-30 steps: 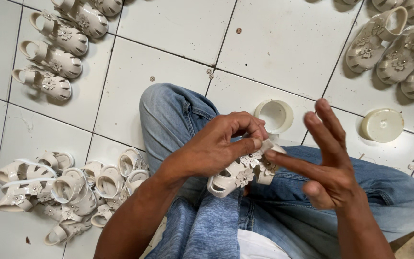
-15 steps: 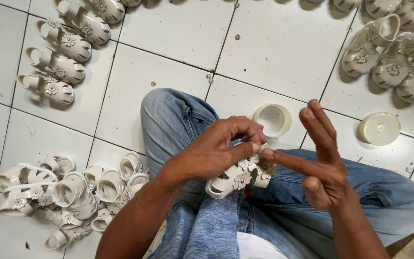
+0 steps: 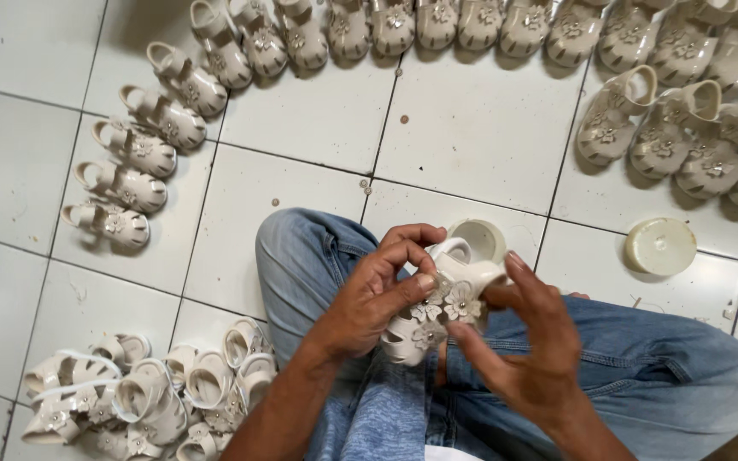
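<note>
I am watching the small white sandal (image 3: 437, 312) being held over the lap, just above the jeans (image 3: 642, 376). Since a moment ago my right hand (image 3: 527, 358), which was spread and apart from it, has closed in; its fingers (image 3: 471, 337) are now pressing at the flower trim, so the decorating step looks under way. My left hand (image 3: 377, 299) is staying clamped around the sandal's side, thumb on the flowers. Its long axis is running from lower left to upper right, toe toward my left knee, heel strap toward the open pot (image 3: 480, 239) on the floor (image 3: 301, 179). Finished sandals (image 3: 155, 145) are arcing around; a loose pile (image 3: 138, 397) is lying at the left.
</note>
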The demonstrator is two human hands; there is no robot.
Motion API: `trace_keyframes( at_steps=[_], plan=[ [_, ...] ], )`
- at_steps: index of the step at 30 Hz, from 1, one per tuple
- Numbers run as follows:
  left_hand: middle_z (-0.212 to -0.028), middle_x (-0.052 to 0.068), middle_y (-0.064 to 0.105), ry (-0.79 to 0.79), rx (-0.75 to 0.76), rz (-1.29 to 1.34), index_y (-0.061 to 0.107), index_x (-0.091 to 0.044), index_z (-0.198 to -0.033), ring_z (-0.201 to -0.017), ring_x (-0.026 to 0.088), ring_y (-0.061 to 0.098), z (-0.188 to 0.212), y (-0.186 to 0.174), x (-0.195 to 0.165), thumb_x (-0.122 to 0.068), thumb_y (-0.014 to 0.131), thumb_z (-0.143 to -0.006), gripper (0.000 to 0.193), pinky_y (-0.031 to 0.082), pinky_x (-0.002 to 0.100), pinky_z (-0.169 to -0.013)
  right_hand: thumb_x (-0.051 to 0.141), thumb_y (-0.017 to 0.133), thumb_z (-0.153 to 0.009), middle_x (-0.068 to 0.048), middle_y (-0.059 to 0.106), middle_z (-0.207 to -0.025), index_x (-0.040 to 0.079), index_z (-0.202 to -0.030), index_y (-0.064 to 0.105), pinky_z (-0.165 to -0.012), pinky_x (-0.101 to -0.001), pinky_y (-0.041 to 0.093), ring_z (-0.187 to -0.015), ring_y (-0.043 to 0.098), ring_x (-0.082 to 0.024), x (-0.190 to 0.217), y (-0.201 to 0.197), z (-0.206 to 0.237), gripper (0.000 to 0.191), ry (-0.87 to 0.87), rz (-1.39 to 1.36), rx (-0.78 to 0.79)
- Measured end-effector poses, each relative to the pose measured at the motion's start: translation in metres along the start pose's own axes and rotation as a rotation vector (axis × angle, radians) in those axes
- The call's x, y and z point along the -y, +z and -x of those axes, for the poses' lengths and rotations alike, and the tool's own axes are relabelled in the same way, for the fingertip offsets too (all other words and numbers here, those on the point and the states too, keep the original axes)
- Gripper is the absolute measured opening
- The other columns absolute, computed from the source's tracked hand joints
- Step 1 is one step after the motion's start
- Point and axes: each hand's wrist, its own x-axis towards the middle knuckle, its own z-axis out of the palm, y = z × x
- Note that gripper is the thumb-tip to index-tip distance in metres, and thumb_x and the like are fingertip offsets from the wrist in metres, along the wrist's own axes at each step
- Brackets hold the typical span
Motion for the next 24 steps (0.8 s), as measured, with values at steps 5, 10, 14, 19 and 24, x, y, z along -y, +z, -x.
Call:
trace_keyframes(
  at_steps=[5,10,14,19,24],
  plan=[
    [-0.161,0.007,0.026,-0.021,-0.095,0.024,0.043,-0.01,-0.134,-0.138,0.029,0.049,0.0,0.017,0.009,-0.017,0.067,-0.091,0.049,0.058,0.038,-0.103,0.002,0.078,-0.089,-0.01,0.072,-0.101,0.005,-0.154,0.036,-0.075,-0.0244,0.059,-0.09,0.071,-0.013,0.008,0.011,0.0,0.077,0.186,-0.243,-0.105],
    [-0.162,0.022,0.036,-0.007,-0.105,-0.083,0.031,-0.005,-0.146,-0.144,0.033,0.048,-0.001,0.03,0.017,-0.016,0.065,-0.097,0.061,0.055,0.038,-0.107,0.001,0.077,-0.09,-0.007,0.072,-0.095,0.005,-0.154,0.039,-0.072,-0.0239,0.058,-0.086,0.072,-0.011,0.01,0.004,-0.002,0.075,0.243,-0.314,-0.147],
    [-0.157,0.028,0.041,-0.154,-0.04,0.081,0.023,-0.004,-0.153,-0.131,0.032,0.053,0.011,0.026,0.017,-0.013,0.063,-0.094,0.072,0.055,0.038,-0.1,0.003,0.066,-0.1,-0.01,0.072,-0.103,0.006,-0.152,0.042,-0.084,-0.0272,0.064,-0.096,0.074,-0.015,0.005,-0.006,-0.005,0.058,0.138,-0.286,-0.178],
    [-0.154,0.034,0.041,-0.258,0.07,0.217,0.007,-0.008,-0.159,-0.119,0.035,0.063,0.024,0.011,0.009,-0.021,0.065,-0.084,0.095,0.062,0.041,-0.09,0.005,0.053,-0.098,-0.015,0.071,-0.118,0.002,-0.154,0.031,-0.093,-0.0364,0.059,-0.111,0.068,-0.02,-0.024,-0.014,-0.022,0.06,0.509,-0.48,0.008],
    [-0.159,0.03,0.036,-0.276,0.125,0.162,-0.004,-0.009,-0.162,-0.134,0.035,0.054,0.031,0.006,0.0,-0.051,0.06,-0.089,0.105,0.055,0.043,-0.101,0.006,0.06,-0.092,-0.015,0.074,-0.12,0.005,-0.153,0.037,-0.101,-0.0421,0.06,-0.114,0.071,-0.023,-0.03,-0.004,-0.019,0.065,0.664,-0.813,0.289]
  ],
)
